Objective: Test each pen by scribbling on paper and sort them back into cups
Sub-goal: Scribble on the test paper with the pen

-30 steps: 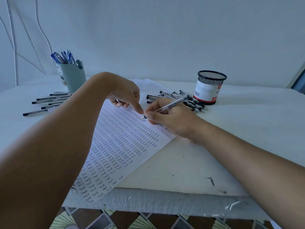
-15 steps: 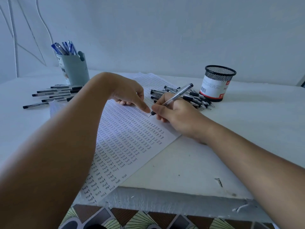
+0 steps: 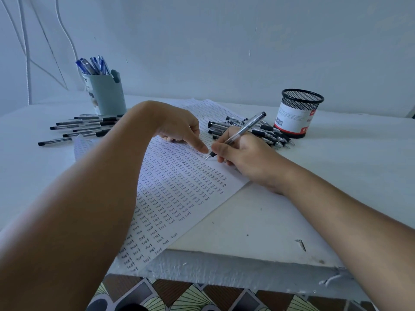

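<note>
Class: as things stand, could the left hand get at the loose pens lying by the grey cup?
Probably yes: the left hand only presses the paper, and nothing lies between it and the loose pens beside the grey cup.

Both my arms bare all the way to the frame edge, no sleeves in view. Left hand [image 3: 179, 129]: no ring, watch or band at the wrist. Right hand [image 3: 244, 158]: same, no glove, nothing on the wrist. Nails short where visible, thumbnail unpainted. No marks, tape or jewellery on either forearm.
</note>
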Demonstrator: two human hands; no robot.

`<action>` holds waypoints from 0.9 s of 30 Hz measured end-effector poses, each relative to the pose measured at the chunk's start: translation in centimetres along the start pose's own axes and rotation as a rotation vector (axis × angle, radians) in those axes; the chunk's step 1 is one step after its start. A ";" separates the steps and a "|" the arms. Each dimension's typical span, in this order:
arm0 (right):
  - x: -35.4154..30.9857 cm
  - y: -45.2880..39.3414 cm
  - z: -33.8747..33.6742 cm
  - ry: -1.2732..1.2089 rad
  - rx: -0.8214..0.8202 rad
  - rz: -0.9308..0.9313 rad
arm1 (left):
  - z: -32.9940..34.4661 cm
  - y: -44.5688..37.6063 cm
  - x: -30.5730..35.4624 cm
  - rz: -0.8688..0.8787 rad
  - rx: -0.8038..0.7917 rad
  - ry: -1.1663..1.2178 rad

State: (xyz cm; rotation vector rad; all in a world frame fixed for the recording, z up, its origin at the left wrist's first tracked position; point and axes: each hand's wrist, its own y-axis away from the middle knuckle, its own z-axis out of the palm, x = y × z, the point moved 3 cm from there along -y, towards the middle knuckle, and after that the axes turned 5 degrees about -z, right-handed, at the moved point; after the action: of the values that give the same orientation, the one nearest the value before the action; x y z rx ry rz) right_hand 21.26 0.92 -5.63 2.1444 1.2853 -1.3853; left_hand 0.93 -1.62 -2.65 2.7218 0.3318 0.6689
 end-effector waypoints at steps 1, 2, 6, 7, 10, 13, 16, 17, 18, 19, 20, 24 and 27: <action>0.0 0.0 0.0 0.001 -0.003 0.000 | 0.0 0.0 0.0 0.000 0.001 0.000; 0.0 0.0 0.0 0.004 -0.004 0.000 | 0.0 0.0 0.0 0.000 0.004 0.001; -0.1 0.1 -0.1 0.009 0.023 -0.002 | 0.0 0.0 0.0 0.002 0.004 -0.009; -0.1 0.1 -0.1 0.010 0.025 0.000 | 0.0 0.0 0.1 0.001 0.008 -0.009; -0.1 0.1 0.0 0.020 0.013 0.008 | 0.0 0.0 0.1 0.005 -0.001 -0.005; -0.1 0.2 -0.1 -0.001 0.021 0.016 | 0.0 -0.1 -0.1 0.002 0.008 0.003; -0.1 0.2 -0.1 -0.016 0.030 0.026 | 0.0 -0.3 -0.3 0.000 0.021 0.005; -0.1 0.2 0.0 -0.010 0.029 0.027 | 0.0 -0.3 -0.3 -0.001 0.022 0.003; -0.1 0.2 0.0 -0.001 0.030 0.027 | 0.0 -0.4 -0.3 -0.003 0.021 0.001; -0.1 0.2 0.0 0.009 0.032 0.026 | -0.1 -0.4 -0.3 -0.003 0.021 -0.001; -0.1 0.2 -0.1 0.015 0.034 0.025 | -0.1 -0.4 -0.3 -0.004 0.023 -0.001; 0.0 0.2 -0.1 0.015 0.027 0.022 | 0.0 -0.3 -0.2 -0.005 0.019 0.005; 0.1 0.1 -0.1 0.006 0.027 0.023 | 0.0 -0.2 -0.2 -0.007 0.017 0.004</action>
State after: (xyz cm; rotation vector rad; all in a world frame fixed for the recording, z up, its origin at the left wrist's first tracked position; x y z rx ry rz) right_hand 21.40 1.04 -5.71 2.1752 1.2474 -1.3966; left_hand 0.70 -1.46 -2.81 2.7344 0.3486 0.6723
